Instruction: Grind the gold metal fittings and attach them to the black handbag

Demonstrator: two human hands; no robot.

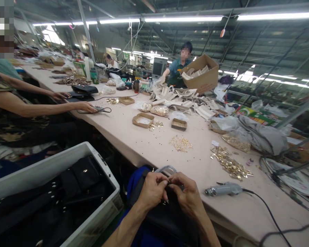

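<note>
Low in view, close together: left hand (152, 192) and right hand (187, 192), both with fingers bent and narrow, fingertips meeting on a small dark piece (169, 181). Too small to tell its exact shape. Just below the left fingertips, a shiny bit (165, 202). Directly under both, at the lap and by the near table edge, black material (173, 223), partly covered by the forearms. Beside and beneath it, blue cloth (135, 181).

To the left, near the lap: grey crate (112, 207) with black pieces (84, 173) inside, several bearing shiny fittings.

On the pinkish table (118, 127), just right of the right hand: corded power tool (226, 189), lying on its side. Behind it, a heap of gold-coloured metal parts (230, 163). Farther in and more to the left, a scatter of smaller gold bits (180, 143), then two shallow boxes, a brown tray (137, 124) and a dark-sided tray (179, 128). Farther right, a grey bundle (265, 137) near plastic bags.

Across the table: co-worker in a green-blue top (176, 70) beside a tilted carton (208, 82) and a spread of pale strips (167, 94). At far left: another co-worker in camouflage (2, 113), arms out over the table, near a black bag (84, 90).
</note>
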